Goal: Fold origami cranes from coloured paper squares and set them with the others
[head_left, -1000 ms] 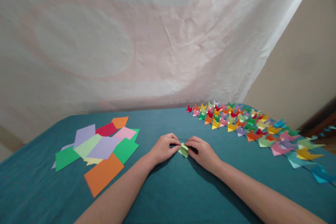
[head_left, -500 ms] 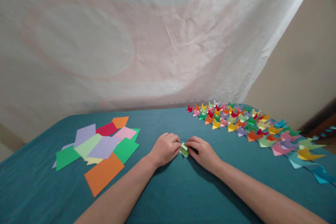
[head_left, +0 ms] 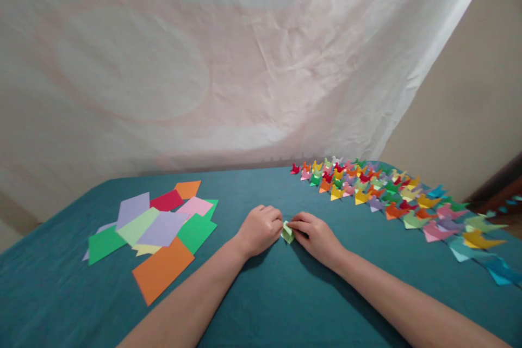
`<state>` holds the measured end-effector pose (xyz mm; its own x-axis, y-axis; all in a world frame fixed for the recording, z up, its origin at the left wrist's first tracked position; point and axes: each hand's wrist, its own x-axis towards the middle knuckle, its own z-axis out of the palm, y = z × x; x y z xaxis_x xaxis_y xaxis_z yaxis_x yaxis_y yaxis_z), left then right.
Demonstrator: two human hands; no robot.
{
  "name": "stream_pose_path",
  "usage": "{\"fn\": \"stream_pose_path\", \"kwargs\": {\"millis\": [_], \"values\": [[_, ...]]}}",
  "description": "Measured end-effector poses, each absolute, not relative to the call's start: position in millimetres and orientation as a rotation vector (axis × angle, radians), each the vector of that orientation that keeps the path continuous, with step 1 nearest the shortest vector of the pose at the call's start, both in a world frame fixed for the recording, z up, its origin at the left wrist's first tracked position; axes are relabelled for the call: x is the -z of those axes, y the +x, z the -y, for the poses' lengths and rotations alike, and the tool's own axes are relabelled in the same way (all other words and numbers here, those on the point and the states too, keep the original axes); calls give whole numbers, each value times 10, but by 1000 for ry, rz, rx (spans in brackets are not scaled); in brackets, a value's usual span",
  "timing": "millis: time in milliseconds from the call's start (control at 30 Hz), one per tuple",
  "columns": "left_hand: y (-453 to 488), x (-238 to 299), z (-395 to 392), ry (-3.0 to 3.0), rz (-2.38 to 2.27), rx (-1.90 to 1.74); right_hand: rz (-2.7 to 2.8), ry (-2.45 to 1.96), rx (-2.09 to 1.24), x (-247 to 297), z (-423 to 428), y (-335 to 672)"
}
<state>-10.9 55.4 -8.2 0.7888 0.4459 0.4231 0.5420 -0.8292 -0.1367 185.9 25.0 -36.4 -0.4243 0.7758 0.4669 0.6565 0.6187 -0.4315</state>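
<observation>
- Paper, pale green, one piece, small: sitting part-folded between the hands, mid-worktop; I am rating it unfinished.
- Right hand: fingers pinching the paper's edge.
- Left hand: fingers curling against it, their tips hiding; grip I cannot tell.
- Folded figures, right, many, rowed: I am listing as done.
- Loose sheets, left: lying flat, seemingly awaiting folding.
</observation>
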Motion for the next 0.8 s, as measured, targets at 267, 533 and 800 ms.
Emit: {"fn": "stream_pose_path", "kwargs": {"millis": [267,533,800], "values": [[-107,95,-554,-2729,754,603,2218,-1117,-219,375,-259,1868],[-104,114,-555,-2729,778,616,2234,-1112,-191,370,-260,1865],[-102,114,-564,-2734,778,639,2242,-1113,-185,367,-265,1872]]}}
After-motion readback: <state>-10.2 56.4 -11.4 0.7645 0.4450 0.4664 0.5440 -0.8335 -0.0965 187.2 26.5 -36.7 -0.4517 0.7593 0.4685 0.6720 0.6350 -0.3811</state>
